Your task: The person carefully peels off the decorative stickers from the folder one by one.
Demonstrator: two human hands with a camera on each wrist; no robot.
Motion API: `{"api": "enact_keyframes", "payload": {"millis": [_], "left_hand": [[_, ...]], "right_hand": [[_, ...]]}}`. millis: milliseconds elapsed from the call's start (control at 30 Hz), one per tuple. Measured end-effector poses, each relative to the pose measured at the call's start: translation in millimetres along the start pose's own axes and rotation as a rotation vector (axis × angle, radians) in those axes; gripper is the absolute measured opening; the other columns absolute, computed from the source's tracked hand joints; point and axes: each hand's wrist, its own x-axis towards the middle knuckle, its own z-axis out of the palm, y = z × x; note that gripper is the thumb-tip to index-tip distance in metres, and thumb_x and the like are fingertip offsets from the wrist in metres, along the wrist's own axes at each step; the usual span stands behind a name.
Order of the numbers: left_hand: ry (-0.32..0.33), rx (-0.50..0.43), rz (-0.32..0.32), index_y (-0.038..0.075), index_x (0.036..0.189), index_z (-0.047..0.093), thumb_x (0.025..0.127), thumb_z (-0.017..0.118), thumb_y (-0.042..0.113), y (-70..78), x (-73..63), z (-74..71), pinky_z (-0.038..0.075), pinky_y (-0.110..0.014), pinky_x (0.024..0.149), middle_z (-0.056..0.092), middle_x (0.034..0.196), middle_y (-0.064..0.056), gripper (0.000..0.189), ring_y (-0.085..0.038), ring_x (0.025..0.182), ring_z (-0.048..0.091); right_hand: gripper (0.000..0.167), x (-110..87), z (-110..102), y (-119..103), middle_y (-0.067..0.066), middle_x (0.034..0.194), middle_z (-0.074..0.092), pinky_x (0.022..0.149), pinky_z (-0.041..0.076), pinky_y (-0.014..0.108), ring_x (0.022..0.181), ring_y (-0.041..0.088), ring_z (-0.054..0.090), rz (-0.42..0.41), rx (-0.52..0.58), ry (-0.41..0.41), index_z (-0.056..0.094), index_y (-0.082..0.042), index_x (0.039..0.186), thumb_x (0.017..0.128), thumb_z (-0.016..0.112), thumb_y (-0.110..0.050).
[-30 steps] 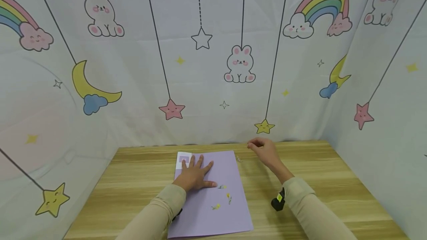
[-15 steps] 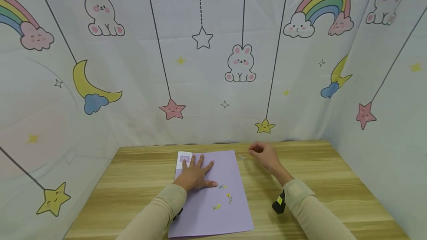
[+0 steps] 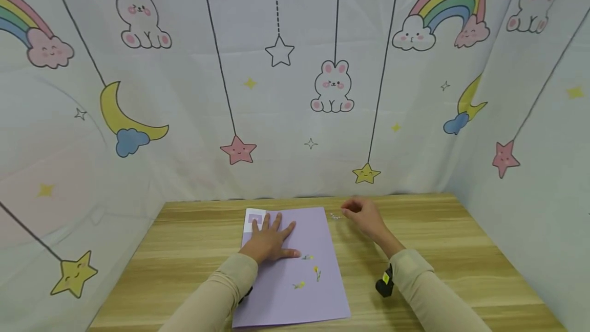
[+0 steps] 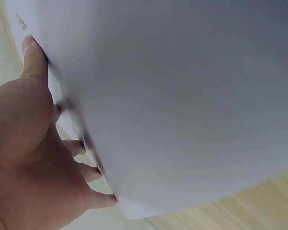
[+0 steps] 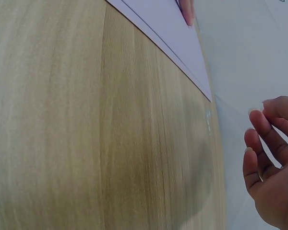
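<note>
In the head view a lilac folder (image 3: 295,286) lies on the table with several small yellow flower pieces (image 3: 316,273) on its lower right half. My left hand (image 3: 268,242) rests flat on its upper left part, fingers spread, the thumb beside one flower. A white label (image 3: 255,220) shows at the top left corner, partly under the fingertips. My right hand (image 3: 366,216) is raised just right of the folder. Its thumb and forefinger (image 5: 261,122) meet at the tips; I cannot tell whether something tiny is between them. Small clear-white bits (image 3: 335,216) lie on the table near those fingertips.
The wood-grain table (image 3: 193,250) ends at the back against a white curtain (image 3: 286,178) printed with rabbits, stars and rainbows. The curtain also hangs at both sides. A black wrist camera (image 3: 384,285) hangs by the right sleeve.
My right hand has come down slightly from its raised spot toward the clear-white bits, which show more distinctly. The left hand stays in place on the folder.
</note>
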Motion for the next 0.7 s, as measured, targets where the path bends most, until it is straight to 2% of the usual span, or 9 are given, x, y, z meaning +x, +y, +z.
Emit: {"api": "enact_keyframes", "payload": {"millis": [400,700], "left_hand": [[-0.015,0.012,-0.012,0.029,0.167,0.036,0.092,0.056,0.079,-0.7,0.9,-1.3,0.013,-0.076,0.120,0.023,0.174,-0.019,0.092,-0.051,0.159,0.016],[0.003,0.024,0.001,0.028,0.166,0.038,0.093,0.056,0.078,-0.3,0.6,-0.6,0.016,-0.077,0.119,0.025,0.173,-0.020,0.091,-0.051,0.158,0.018]], "right_hand": [[0.009,-4.5,4.3,-12.6,0.003,0.098,0.073,0.079,0.054,0.035,0.090,0.018,0.065,-0.006,-0.018,-0.046,0.077,-0.004,0.106,0.098,0.076,-0.010],[0.009,-8.6,17.8,-17.6,-0.002,0.094,0.074,0.076,0.054,0.032,0.087,0.014,0.065,-0.076,-0.038,-0.101,0.078,-0.006,0.105,0.098,0.077,-0.011]]}}
